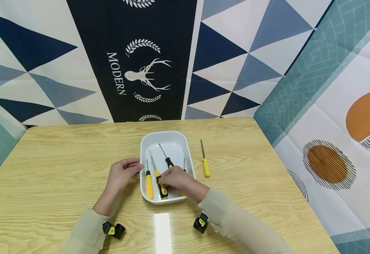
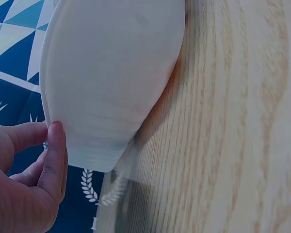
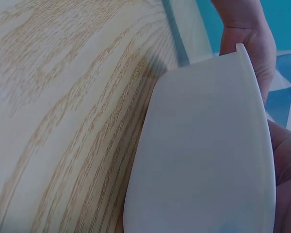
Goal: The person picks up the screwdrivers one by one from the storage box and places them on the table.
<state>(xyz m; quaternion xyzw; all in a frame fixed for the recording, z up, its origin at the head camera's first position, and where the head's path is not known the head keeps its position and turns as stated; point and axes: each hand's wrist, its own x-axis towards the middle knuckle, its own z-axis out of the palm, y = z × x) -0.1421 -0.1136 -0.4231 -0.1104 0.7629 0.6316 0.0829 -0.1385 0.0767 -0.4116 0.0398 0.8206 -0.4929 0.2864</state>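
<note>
A white plastic tray (image 1: 178,148) sits on the table with several screwdrivers inside. My left hand (image 1: 121,173) pinches its left rim, and in the left wrist view the thumb and fingers (image 2: 53,153) meet at that edge. My right hand (image 1: 178,177) reaches into the tray and grips the handle of a black-and-yellow screwdriver (image 1: 162,190). Left of it lies a yellow-handled screwdriver (image 1: 149,185). A black-handled screwdriver (image 1: 168,161) and another screwdriver (image 1: 184,163) are partly covered by the right hand. In the right wrist view the tray wall (image 3: 203,145) hides the right fingertips.
To the right of the tray, a yellow screwdriver (image 1: 206,167) lies on the wooden table (image 1: 61,169). A patterned cloth (image 1: 223,53) hangs behind the table's far edge, and another cloth (image 1: 324,151) borders the right side.
</note>
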